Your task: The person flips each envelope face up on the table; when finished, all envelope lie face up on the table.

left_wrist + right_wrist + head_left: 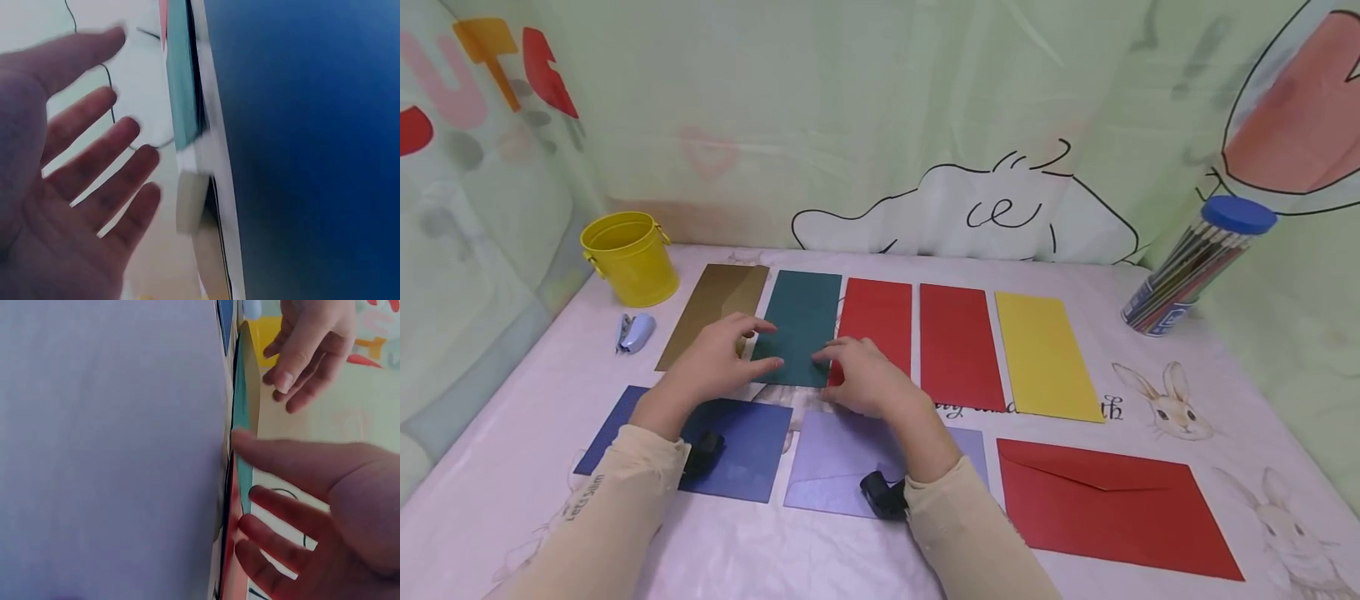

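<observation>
A dark green envelope lies in the back row, between a brown envelope and a red envelope. My left hand hovers around its left edge, thumb and fingers spread; the left wrist view shows that hand holding nothing. At the green envelope's lower right corner is my right hand, partly covering the neighbouring red envelope. Its fingers look extended in the right wrist view, the thumb by the green envelope. Whether the fingertips touch paper I cannot tell.
Further right lie another red envelope and a yellow envelope. Blue, lavender and red envelopes form the front row. A yellow bucket, a small stapler and a pencil tub stand around.
</observation>
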A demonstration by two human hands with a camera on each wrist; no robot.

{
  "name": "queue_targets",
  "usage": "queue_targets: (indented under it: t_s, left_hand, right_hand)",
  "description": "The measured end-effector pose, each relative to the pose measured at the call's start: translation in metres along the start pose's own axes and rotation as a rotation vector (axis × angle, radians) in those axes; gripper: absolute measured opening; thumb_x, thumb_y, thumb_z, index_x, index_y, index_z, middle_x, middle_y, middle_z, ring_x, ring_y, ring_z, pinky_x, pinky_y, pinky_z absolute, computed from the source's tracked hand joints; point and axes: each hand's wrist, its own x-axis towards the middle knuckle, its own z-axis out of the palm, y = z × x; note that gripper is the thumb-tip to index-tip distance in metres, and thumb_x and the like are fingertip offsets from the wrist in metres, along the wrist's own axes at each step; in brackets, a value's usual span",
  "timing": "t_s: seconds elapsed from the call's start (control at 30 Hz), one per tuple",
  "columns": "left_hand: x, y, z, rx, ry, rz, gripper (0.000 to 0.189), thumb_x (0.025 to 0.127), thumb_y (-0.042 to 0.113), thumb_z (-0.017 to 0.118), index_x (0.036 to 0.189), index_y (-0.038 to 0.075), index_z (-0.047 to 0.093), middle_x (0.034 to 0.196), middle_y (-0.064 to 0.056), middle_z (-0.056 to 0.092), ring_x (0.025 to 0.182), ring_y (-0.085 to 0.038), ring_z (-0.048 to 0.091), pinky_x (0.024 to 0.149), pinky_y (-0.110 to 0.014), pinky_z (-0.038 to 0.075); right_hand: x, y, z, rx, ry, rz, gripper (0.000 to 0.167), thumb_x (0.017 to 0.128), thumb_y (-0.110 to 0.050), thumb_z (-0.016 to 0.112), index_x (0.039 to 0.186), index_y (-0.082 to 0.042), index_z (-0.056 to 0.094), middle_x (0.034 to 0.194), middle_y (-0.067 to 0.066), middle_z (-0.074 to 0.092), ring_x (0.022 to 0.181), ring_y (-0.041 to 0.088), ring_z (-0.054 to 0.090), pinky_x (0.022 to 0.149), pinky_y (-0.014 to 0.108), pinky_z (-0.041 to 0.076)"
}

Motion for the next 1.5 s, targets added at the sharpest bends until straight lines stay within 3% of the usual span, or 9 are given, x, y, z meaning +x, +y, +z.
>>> queue_targets:
  t_s: [0.17,0.27,0.57,0.83,1.37,1.5]
  left_hand:
    - [0.0,0.006,0.01,-0.019,-0.109,0.059,0.065,0.086,0.038,0.08,0.138,0.005,0.059,0.143,-0.02,0.052,0.133,-0.041,0.045,0.106,-0.061,0.038]
    - [0.0,0.009,0.013,0.001,-0.159,0.06,0.071,0.086,0.04,0.079,0.144,0.007,0.055,0.15,-0.019,0.046,0.138,-0.042,0.04,0.107,-0.062,0.035]
    - [-0.004,0.009,0.015,0.089,-0.23,0.073,0.065,0.091,0.036,0.073,0.147,0.011,0.053,0.153,-0.021,0.041,0.141,-0.047,0.033,0.108,-0.065,0.031]
    - [-0.004,0.009,0.015,0.098,-0.228,0.091,0.055,0.093,0.034,0.072,0.142,0.01,0.06,0.146,-0.021,0.046,0.135,-0.045,0.04,0.108,-0.061,0.035]
    - [-0.002,0.013,0.016,0.147,-0.221,0.102,0.047,0.097,0.033,0.068,0.138,0.01,0.063,0.143,-0.021,0.051,0.134,-0.044,0.042,0.107,-0.06,0.036]
    - [-0.002,0.014,0.015,0.17,-0.172,0.148,0.038,0.098,0.03,0.067,0.131,0.011,0.069,0.134,-0.015,0.062,0.127,-0.04,0.051,0.106,-0.058,0.038]
  right_hand:
    - [-0.003,0.004,-0.007,0.09,-0.02,0.007,0.059,0.085,-0.022,0.082,0.14,-0.018,0.061,0.14,0.006,0.052,0.125,0.025,0.048,0.086,0.039,0.055]
    - [-0.005,0.009,-0.012,0.133,-0.01,0.013,0.061,0.084,-0.02,0.083,0.14,-0.017,0.06,0.136,0.007,0.055,0.121,0.024,0.051,0.086,0.039,0.056]
    - [-0.012,0.026,-0.025,0.159,0.033,0.106,0.067,0.079,-0.02,0.086,0.14,-0.013,0.06,0.134,0.007,0.059,0.124,0.027,0.053,0.092,0.041,0.054]
    - [-0.013,0.033,-0.027,0.106,0.01,0.188,0.076,0.071,-0.016,0.092,0.14,-0.013,0.061,0.143,0.009,0.053,0.133,0.032,0.045,0.087,0.043,0.057]
    - [-0.017,0.033,-0.031,0.058,-0.007,0.258,0.076,0.072,-0.018,0.091,0.141,-0.012,0.06,0.143,0.009,0.053,0.132,0.033,0.044,0.084,0.043,0.058]
    - [-0.017,0.033,-0.032,0.056,-0.018,0.268,0.076,0.072,-0.018,0.091,0.142,-0.013,0.06,0.143,0.009,0.052,0.133,0.033,0.043,0.083,0.043,0.058]
